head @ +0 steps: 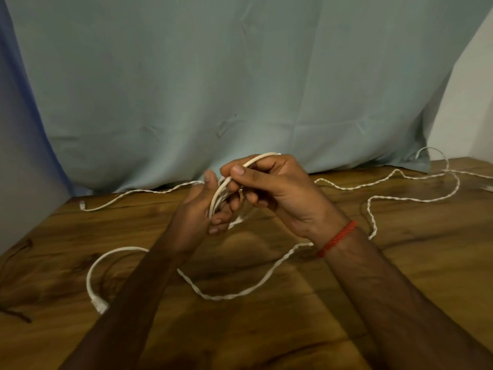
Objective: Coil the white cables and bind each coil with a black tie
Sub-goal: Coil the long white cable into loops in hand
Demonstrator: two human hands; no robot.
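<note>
A small coil of white cable (217, 196) sits between my two hands above the middle of the wooden table (400, 263). My left hand (198, 209) grips the coil's loops, fingers curled round them. My right hand (269, 182) pinches a smooth strand of the same cable between thumb and forefinger at the coil's top. A loose smooth length (93, 265) curves down to a plug (99, 305) near my left forearm. A twisted white cable (240, 295) trails across the table to the right. A thin dark strip, perhaps a black tie (16, 315), lies at the left edge.
A pale blue-green cloth (240, 76) hangs behind the table's far edge. Another cable end with a plug (82, 205) lies at the far left. More twisted cable (416, 193) loops over the right part of the table. A red thread band (337, 237) circles my right wrist.
</note>
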